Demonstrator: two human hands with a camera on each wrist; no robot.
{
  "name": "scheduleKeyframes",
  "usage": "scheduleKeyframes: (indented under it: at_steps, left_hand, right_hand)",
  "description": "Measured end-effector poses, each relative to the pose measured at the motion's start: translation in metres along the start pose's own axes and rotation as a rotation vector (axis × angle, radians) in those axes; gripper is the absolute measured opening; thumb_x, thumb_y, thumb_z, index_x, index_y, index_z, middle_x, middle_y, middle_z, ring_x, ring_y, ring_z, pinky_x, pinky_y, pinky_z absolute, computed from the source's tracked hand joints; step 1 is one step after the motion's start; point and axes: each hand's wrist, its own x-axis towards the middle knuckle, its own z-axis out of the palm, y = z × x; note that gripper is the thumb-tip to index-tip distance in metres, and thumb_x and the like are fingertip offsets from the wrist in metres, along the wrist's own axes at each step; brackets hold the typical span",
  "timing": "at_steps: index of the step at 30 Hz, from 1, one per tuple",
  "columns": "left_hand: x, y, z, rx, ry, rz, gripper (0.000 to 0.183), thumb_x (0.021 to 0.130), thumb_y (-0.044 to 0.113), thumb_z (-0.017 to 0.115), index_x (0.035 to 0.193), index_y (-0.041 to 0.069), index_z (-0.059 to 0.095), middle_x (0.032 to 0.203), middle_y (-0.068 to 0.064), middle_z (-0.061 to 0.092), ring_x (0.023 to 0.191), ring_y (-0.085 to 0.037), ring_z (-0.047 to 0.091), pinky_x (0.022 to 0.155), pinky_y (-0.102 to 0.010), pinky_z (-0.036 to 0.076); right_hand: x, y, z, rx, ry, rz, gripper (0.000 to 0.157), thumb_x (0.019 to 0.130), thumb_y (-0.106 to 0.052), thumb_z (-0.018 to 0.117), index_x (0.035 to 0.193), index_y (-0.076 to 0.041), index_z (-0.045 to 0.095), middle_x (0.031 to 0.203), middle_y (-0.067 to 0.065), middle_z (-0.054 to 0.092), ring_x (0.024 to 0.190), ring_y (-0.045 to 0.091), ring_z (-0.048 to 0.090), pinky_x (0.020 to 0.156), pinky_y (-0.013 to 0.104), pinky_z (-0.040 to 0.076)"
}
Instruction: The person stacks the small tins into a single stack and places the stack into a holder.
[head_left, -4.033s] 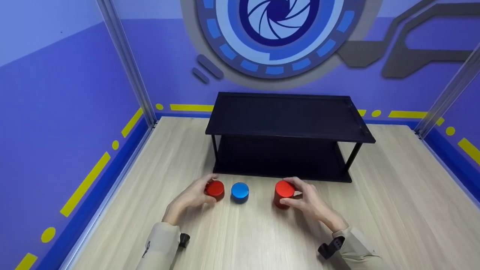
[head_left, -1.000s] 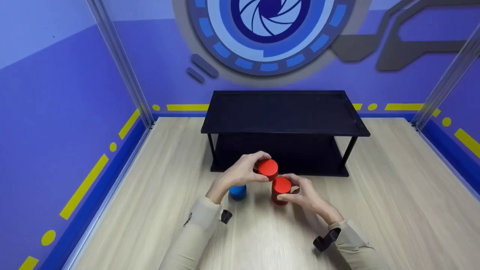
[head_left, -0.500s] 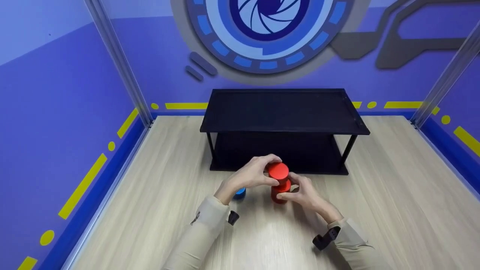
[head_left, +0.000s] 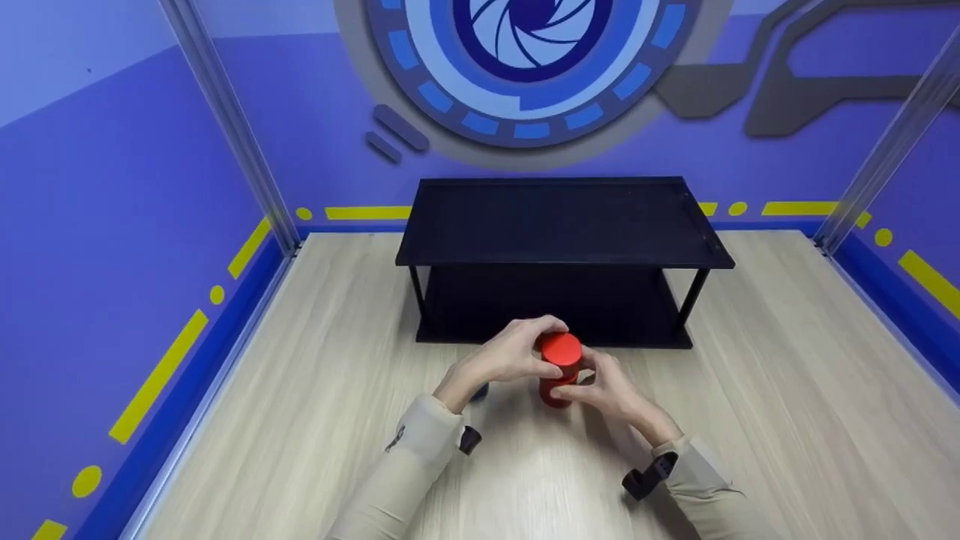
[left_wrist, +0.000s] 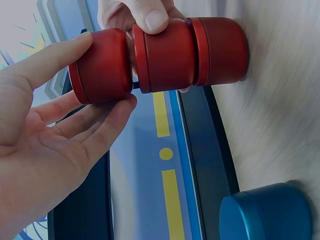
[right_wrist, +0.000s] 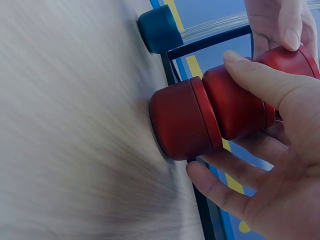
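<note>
Between the thumb and fingers of the left hand (head_left: 514,354), the upper red, matt-metallic cylindrical container (left_wrist: 102,65) is clamped by its side wall, top face uncovered. Change noted: one second ago this container was held off to the left of the stack; it is now positioned directly above it. Judged from this shift, the work in hand has passed from carrying to seating, with three red containers forming one column.

Directly below the left grip is the middle red, matt-metallic cylindrical container (left_wrist: 170,57). The right hand (head_left: 613,388) grips it, thumb on the near side and fingers around the far side, apparently as a brace. Beneath the right thumb is the lower red, matt-metallic cylindrical container (left_wrist: 224,50), upright on the pale wood-grain table (head_left: 337,375); the right fingers reach down beside it. A thin gap appears at the upper joint in the left wrist view, so full seating cannot be confirmed.

Beside the column, below the left wrist, the blue, metallic cylindrical container (left_wrist: 267,215) stands on the table, clear of both grips. Beyond both hands stands the black two-tier rectangular rack (head_left: 555,225).
</note>
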Motion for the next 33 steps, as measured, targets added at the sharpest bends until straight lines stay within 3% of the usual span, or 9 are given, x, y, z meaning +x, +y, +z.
scheduleKeyframes:
  at_steps: [8, 15, 20, 25, 30, 33]
  left_hand:
    - [-0.002, -0.001, 0.003, -0.021, -0.009, -0.006, 0.053, 0.079, 0.018, 0.078, 0.127, 0.01, 0.057, 0.119, -0.002, 0.065, 0.1, -0.009, 0.061, 0.09, -0.026, 0.052]
    - [-0.002, -0.003, 0.004, -0.032, -0.018, -0.01, 0.054, 0.08, 0.02, 0.078, 0.129, 0.011, 0.056, 0.118, -0.001, 0.065, 0.1, -0.008, 0.061, 0.089, -0.024, 0.051]
    - [-0.006, -0.004, 0.004, -0.048, -0.011, -0.025, 0.07, 0.079, 0.024, 0.078, 0.14, 0.017, 0.044, 0.126, -0.005, 0.062, 0.11, -0.014, 0.06, 0.096, -0.03, 0.05]
    - [-0.02, -0.009, 0.0, -0.051, -0.009, -0.047, 0.087, 0.078, 0.024, 0.08, 0.149, 0.019, 0.03, 0.139, -0.007, 0.053, 0.128, -0.022, 0.051, 0.11, -0.039, 0.039]
    - [-0.042, -0.023, -0.009, -0.014, -0.045, -0.123, 0.087, 0.08, 0.025, 0.078, 0.151, 0.019, 0.028, 0.154, -0.006, 0.035, 0.147, -0.032, 0.023, 0.12, -0.051, 0.017]
    - [-0.057, -0.036, -0.015, 0.008, -0.069, -0.177, 0.083, 0.08, 0.025, 0.078, 0.149, 0.019, 0.033, 0.155, -0.007, 0.033, 0.147, -0.036, 0.02, 0.116, -0.055, 0.026]
  right_hand:
    - [-0.008, -0.034, -0.004, 0.006, 0.001, -0.012, 0.044, 0.077, -0.007, 0.079, 0.115, 0.006, 0.06, 0.105, 0.02, 0.068, 0.085, 0.004, 0.062, 0.072, 0.028, 0.057]
    - [-0.008, -0.038, -0.005, 0.001, 0.015, 0.0, 0.043, 0.076, -0.006, 0.079, 0.113, 0.004, 0.061, 0.104, 0.018, 0.069, 0.082, -0.001, 0.06, 0.073, 0.028, 0.057]
    - [-0.006, -0.026, -0.002, 0.022, 0.013, 0.01, 0.045, 0.076, -0.006, 0.08, 0.115, 0.005, 0.06, 0.105, 0.02, 0.068, 0.081, -0.002, 0.06, 0.072, 0.028, 0.057]
    - [-0.001, -0.003, 0.003, 0.017, 0.017, 0.02, 0.05, 0.075, -0.012, 0.082, 0.118, 0.0, 0.06, 0.107, 0.016, 0.069, 0.084, -0.001, 0.061, 0.074, 0.029, 0.057]
    - [0.001, 0.004, 0.003, 0.033, 0.026, 0.013, 0.052, 0.073, -0.016, 0.083, 0.117, 0.0, 0.061, 0.104, 0.016, 0.07, 0.083, 0.001, 0.062, 0.072, 0.027, 0.057]
    - [0.0, 0.0, 0.002, 0.041, 0.026, 0.015, 0.05, 0.074, -0.013, 0.083, 0.116, 0.003, 0.061, 0.103, 0.018, 0.069, 0.082, 0.001, 0.061, 0.071, 0.026, 0.057]
